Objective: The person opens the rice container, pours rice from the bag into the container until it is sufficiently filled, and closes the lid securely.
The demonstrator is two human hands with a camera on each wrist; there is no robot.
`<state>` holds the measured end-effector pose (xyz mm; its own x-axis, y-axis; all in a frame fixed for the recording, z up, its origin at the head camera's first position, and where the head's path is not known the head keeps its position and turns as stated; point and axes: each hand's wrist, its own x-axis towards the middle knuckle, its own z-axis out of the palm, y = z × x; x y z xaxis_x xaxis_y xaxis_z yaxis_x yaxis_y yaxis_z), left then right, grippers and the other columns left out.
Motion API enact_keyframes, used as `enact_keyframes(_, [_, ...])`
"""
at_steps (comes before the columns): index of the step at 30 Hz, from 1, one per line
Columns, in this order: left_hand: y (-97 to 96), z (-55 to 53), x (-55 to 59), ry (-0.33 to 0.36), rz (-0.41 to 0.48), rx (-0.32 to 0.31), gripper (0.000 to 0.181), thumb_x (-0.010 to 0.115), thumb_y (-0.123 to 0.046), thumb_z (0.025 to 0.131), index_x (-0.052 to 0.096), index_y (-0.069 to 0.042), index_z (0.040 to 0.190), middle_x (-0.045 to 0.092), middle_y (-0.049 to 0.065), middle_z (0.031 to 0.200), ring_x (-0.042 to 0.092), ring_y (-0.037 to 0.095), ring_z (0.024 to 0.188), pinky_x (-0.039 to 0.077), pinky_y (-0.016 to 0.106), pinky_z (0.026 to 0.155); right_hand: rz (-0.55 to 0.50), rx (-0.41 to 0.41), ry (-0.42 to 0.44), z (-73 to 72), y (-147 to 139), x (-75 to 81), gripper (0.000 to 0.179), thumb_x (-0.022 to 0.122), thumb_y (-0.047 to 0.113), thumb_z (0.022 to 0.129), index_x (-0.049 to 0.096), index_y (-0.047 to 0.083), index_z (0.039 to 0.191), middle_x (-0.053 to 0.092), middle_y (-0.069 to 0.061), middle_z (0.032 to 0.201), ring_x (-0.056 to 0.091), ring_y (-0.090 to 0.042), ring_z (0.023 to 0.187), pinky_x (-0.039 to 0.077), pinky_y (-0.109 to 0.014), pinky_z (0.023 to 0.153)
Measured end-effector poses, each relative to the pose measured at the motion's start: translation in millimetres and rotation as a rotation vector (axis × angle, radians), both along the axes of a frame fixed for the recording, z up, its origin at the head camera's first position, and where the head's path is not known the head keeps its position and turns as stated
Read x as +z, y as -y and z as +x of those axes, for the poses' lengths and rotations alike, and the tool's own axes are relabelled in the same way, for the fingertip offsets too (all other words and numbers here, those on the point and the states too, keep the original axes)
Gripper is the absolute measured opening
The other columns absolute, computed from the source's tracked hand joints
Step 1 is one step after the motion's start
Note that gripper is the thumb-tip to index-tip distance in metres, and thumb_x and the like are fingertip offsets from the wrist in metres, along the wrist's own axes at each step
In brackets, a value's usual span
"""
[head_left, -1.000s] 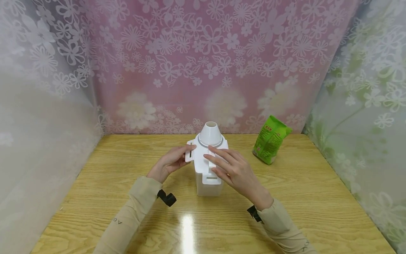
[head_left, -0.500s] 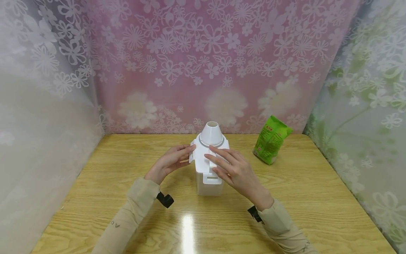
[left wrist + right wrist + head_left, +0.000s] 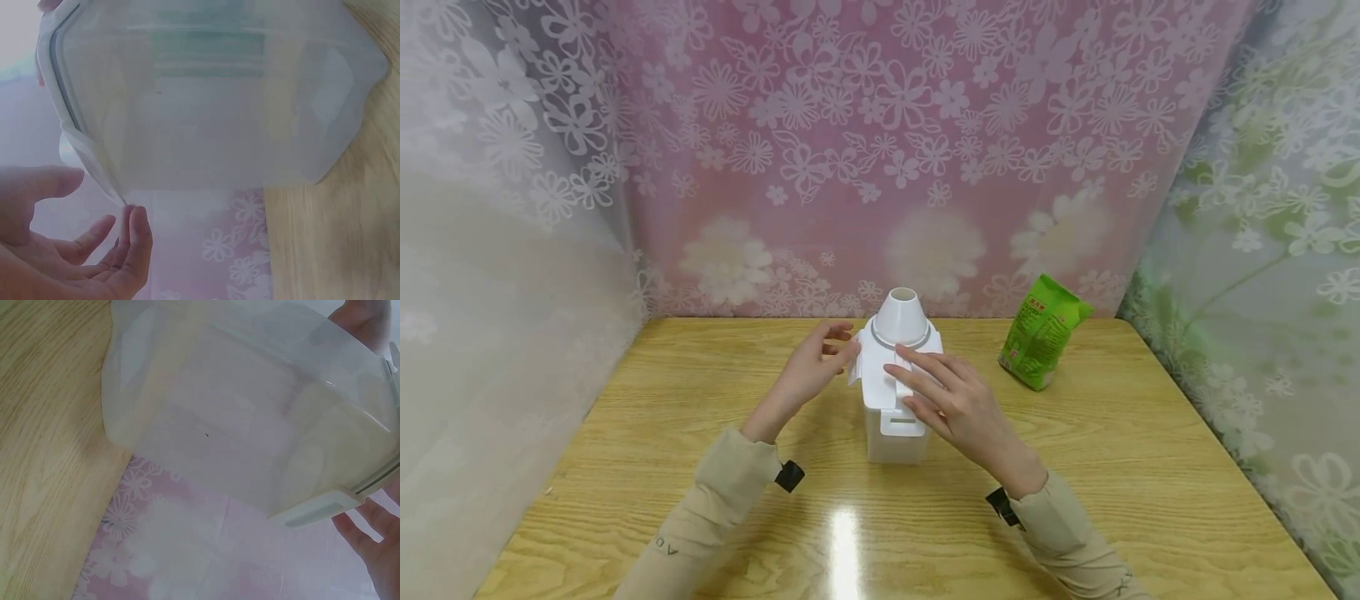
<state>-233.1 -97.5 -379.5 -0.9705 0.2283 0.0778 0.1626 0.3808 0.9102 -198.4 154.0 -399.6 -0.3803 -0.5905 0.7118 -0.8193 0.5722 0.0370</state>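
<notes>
A translucent plastic storage box (image 3: 895,448) stands upright on the table, its white lid (image 3: 877,383) topped by a white cone-shaped cap (image 3: 901,320). On the lid's left edge a hinged latch (image 3: 854,368) slants outward and down, apart from the box wall. My left hand (image 3: 811,367) is beside it, fingers loosely bent; in the left wrist view the fingertips (image 3: 139,219) meet the latch's free edge, with the thumb near its outer face. My right hand (image 3: 951,402) rests on the lid with fingers spread, just behind the slotted front latch (image 3: 902,423).
A green printed bag (image 3: 1043,332) stands leaning toward the back right of the wooden table (image 3: 700,375). A pink flowered curtain (image 3: 820,167) hangs along the table's back edge, with pale curtains on both sides.
The left latch has swung down from sticking out nearly level. My left hand's grip on it has loosened, and its fingers have shifted to the outer side. The right hand stays put.
</notes>
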Motion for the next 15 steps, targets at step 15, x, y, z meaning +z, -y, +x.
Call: enact_keyframes(15, [-13.6, 28.3, -2.8, -0.665, -0.283, 0.065, 0.022, 0.061, -0.015, 0.102, 0.072, -0.008, 0.120, 0.069, 0.010, 0.124, 0.061, 0.031, 0.116, 0.052, 0.046, 0.097, -0.012, -0.004, -0.003, -2.1, -1, -2.3, 0.045, 0.039, 0.043, 0.109, 0.060, 0.021, 0.143, 0.057, -0.005, 0.147, 0.060, -0.026, 0.117, 0.052, -0.042, 0.096])
